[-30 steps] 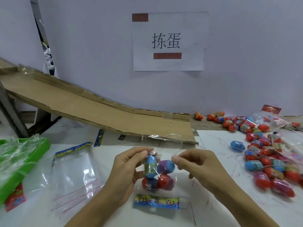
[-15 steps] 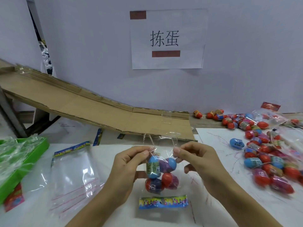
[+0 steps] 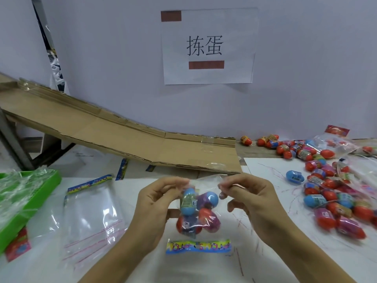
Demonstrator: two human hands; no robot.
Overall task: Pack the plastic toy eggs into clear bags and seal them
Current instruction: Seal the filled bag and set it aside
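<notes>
A clear bag (image 3: 206,185) holding several toy eggs (image 3: 199,211) in blue, purple and red hangs in front of me above the table. My left hand (image 3: 157,203) pinches its top edge on the left. My right hand (image 3: 251,199) pinches the same edge on the right. The bag's coloured header strip (image 3: 198,246) lies at its lower end, near the table. A single blue egg (image 3: 294,177) lies on the table to the right.
A heap of loose eggs (image 3: 334,199) and filled bags (image 3: 334,145) covers the right side. Empty clear bags (image 3: 91,217) lie at the left beside a green tray (image 3: 51,181) of plastic. A cardboard ramp (image 3: 114,137) slopes down behind, under a paper sign (image 3: 208,45) on the wall.
Both hands have moved slightly apart along the bag's top edge, stretching the opening wider. The bag of eggs has stayed in about the same place.
</notes>
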